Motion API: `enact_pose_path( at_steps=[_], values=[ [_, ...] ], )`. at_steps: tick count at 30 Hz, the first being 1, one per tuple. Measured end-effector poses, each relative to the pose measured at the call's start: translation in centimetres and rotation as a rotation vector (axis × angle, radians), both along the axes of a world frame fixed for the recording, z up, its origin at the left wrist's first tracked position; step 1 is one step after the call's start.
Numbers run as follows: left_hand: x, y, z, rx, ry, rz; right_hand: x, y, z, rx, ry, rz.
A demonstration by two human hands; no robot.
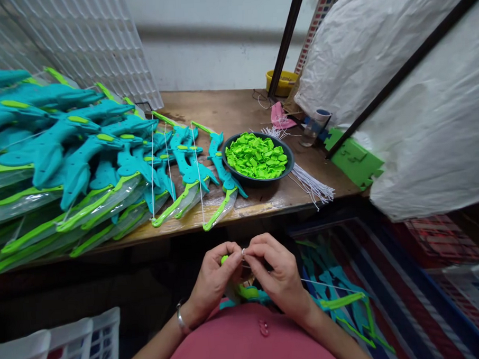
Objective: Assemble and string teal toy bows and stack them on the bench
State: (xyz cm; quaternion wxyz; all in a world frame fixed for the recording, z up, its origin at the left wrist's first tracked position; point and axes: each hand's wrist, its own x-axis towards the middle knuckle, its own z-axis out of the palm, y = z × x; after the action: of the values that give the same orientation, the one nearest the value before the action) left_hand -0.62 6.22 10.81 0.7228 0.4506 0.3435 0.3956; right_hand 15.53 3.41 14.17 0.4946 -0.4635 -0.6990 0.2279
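Across my lap lies a teal and green toy bow [248, 292], partly hidden by my hands and forearm. My left hand [214, 276] is closed, pinching the bow's green tip and the end of a white string. Pressed close to it, my right hand [279, 270] pinches the same white string [329, 285], which forms a small loop between the fingertips. From there the string runs right toward a green limb [344, 301]. How the string sits on the tip is hidden by my fingers.
A wooden table [228, 106] ahead bears a heap of toy bows [82, 138], a dark bowl [291, 161] of green plastic pieces [256, 156] and a bundle of white strings [313, 184]. A crate [438, 292] with more bows stands low right; a white crate [64, 346] stands low left.
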Motion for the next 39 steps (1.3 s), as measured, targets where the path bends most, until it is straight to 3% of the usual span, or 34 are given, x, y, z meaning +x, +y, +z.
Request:
enact_pose_path(
  at_steps=[12, 27, 39],
  values=[
    [-0.1, 0.2, 0.2, 0.037, 0.070, -0.034, -0.2, -0.3, -0.1, -0.111, 0.193, -0.103],
    [-0.4, 0.0, 0.3, 0.073, 0.062, -0.056, 0.2, -0.4, 0.8, -0.128, 0.013, 0.060],
    [-0.5, 0.3, -0.3, 0.099, 0.098, -0.081, 4.0, -1.2, 2.6, 0.029, -0.382, 0.028]
  ],
)
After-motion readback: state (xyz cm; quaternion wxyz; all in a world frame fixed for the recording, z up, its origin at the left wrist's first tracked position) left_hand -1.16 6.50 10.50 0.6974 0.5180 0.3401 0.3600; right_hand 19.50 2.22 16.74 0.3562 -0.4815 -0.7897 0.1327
